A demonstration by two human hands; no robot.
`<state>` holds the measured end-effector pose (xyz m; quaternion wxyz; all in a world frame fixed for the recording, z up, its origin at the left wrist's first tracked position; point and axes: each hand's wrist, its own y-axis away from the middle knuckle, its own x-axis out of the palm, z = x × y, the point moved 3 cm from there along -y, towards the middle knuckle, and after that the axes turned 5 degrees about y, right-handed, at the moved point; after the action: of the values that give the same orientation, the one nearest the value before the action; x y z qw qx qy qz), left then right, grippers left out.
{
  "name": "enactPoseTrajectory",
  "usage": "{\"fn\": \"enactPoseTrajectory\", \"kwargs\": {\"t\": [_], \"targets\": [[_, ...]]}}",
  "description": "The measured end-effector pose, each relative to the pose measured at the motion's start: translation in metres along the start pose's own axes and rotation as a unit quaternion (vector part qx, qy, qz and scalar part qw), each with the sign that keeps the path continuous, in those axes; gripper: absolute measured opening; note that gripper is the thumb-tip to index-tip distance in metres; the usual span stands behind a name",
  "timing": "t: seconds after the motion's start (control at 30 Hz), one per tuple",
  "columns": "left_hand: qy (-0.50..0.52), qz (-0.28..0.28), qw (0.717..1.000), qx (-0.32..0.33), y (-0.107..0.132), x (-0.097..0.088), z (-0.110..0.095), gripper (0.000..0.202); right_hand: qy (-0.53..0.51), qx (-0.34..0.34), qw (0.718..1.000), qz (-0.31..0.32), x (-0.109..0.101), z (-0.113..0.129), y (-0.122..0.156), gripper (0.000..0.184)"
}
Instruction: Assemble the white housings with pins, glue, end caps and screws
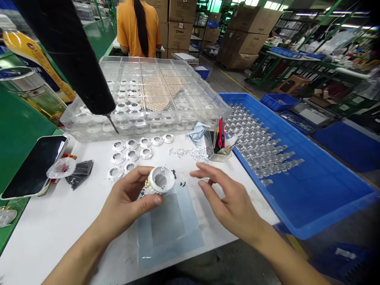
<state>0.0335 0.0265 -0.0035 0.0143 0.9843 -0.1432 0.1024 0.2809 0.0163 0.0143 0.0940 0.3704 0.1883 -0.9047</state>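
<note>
My left hand is closed around a white round metal housing, its hollow opening tipped up and toward me. A bit of brass-coloured metal shows at the housing's left side. My right hand hovers to the right of it, thumb and fingers apart, with nothing visible between them. Under the housing lies a pale blue mat. Several small black screws are scattered just beyond. White flanged rings stand in rows behind my left hand. A pile of small silver screws lies farther back.
A black electric screwdriver hangs at upper left, bit down. Clear divided trays of rings stand at the back. A blue bin of metal parts sits right. A tool holder, phone and bottle are around.
</note>
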Motion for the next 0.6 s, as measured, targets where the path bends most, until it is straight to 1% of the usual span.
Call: {"fn": "enactPoseTrajectory", "kwargs": {"t": [0.07,0.13,0.23,0.3,0.33,0.43,0.5,0.53,0.6], "targets": [[0.012,-0.039,0.999,0.005,-0.001,-0.005,-0.004,0.032,0.054,-0.029,0.998,0.032,0.012,-0.008,0.000,0.036],[0.011,-0.067,0.998,-0.009,0.002,-0.005,-0.006,0.036,0.091,-0.062,0.993,0.053,0.023,-0.012,0.001,0.033],[-0.016,-0.106,0.994,-0.034,0.016,0.002,-0.008,0.047,0.097,-0.075,0.991,0.058,0.033,-0.015,0.001,0.034],[-0.038,-0.135,0.989,-0.055,0.029,0.007,-0.006,0.055,0.088,-0.083,0.991,0.063,0.034,-0.014,0.002,0.036],[-0.048,-0.144,0.986,-0.065,0.035,0.010,-0.004,0.055,0.085,-0.087,0.991,0.063,0.033,-0.014,0.003,0.036],[-0.056,-0.146,0.984,-0.085,0.051,0.019,0.006,0.049,0.082,-0.079,0.991,0.070,0.026,-0.015,0.006,0.033],[-0.047,-0.135,0.986,-0.081,0.056,0.025,0.012,0.045,0.074,-0.059,0.993,0.069,0.020,-0.016,0.006,0.031],[-0.042,-0.126,0.988,-0.074,0.057,0.029,0.014,0.042,0.070,-0.042,0.995,0.062,0.016,-0.016,0.003,0.030],[-0.040,-0.107,0.991,-0.065,0.057,0.038,0.018,0.036,0.058,-0.003,0.998,0.027,0.009,-0.015,-0.008,0.027]]}}
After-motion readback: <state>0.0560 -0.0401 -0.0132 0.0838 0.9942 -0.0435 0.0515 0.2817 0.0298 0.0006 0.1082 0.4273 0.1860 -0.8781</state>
